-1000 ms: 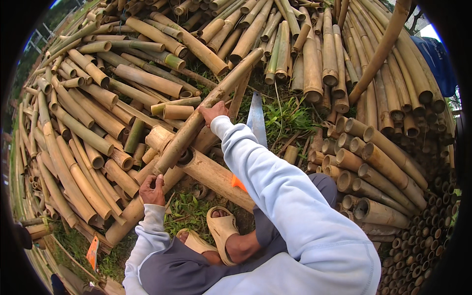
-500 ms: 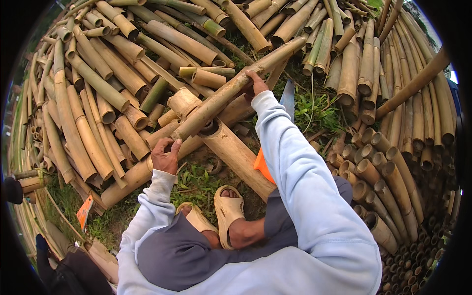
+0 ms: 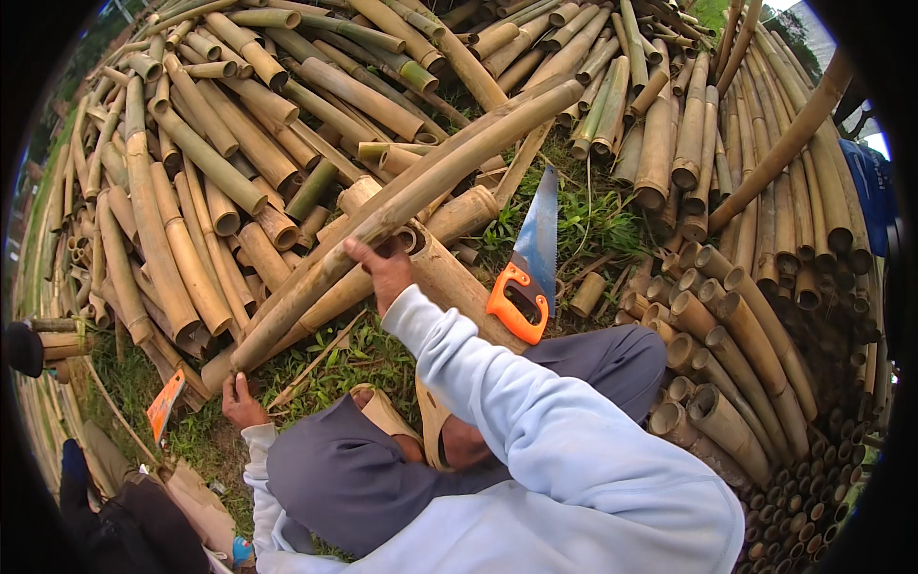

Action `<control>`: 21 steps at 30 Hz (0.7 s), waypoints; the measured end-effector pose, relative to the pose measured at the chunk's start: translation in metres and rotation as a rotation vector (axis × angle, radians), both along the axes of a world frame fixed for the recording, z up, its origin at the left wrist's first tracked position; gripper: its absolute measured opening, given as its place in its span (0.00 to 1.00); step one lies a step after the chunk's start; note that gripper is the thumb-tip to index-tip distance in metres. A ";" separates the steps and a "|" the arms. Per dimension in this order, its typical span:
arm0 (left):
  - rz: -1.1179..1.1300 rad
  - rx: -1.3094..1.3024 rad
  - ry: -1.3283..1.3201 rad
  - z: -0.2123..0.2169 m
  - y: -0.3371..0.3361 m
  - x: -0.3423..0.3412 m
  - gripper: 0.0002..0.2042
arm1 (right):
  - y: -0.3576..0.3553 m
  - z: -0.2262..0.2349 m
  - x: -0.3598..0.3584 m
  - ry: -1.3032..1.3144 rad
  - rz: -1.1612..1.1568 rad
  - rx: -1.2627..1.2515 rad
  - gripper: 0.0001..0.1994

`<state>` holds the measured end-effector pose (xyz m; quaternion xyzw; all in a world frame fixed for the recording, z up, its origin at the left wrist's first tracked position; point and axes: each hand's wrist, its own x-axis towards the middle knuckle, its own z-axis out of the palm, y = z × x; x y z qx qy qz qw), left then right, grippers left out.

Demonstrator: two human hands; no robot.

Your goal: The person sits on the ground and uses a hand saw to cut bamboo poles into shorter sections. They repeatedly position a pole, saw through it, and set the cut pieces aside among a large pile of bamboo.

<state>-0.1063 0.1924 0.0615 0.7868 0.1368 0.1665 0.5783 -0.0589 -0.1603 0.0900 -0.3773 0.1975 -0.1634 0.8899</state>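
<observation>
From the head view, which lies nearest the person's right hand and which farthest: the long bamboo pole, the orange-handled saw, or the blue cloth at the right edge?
1. Long bamboo pole: under the right hand, whose fingers lie on it, at centre.
2. Orange-handled saw: on the grass just to the right of that hand.
3. Blue cloth: far off at the right edge, behind the stacked bamboo.

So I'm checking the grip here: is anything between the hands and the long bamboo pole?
Nothing visible. The right hand lies directly on the bamboo pole partway along it, and the left hand is at its near end, low by the grass. The saw lies off to the right, clear of both.
</observation>
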 end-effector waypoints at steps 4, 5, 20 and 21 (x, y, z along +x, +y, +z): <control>0.353 -0.187 0.160 -0.057 0.115 -0.047 0.16 | 0.119 -0.059 -0.040 0.121 0.189 -0.080 0.41; 0.443 -0.174 0.190 -0.063 0.122 -0.052 0.16 | 0.136 -0.069 -0.052 0.120 0.188 -0.092 0.44; 0.720 -0.301 0.402 -0.111 0.142 -0.111 0.20 | 0.171 -0.107 -0.096 0.700 0.668 -0.526 0.53; 0.709 -0.304 0.400 -0.108 0.143 -0.110 0.21 | 0.164 -0.103 -0.096 0.740 0.732 -0.604 0.52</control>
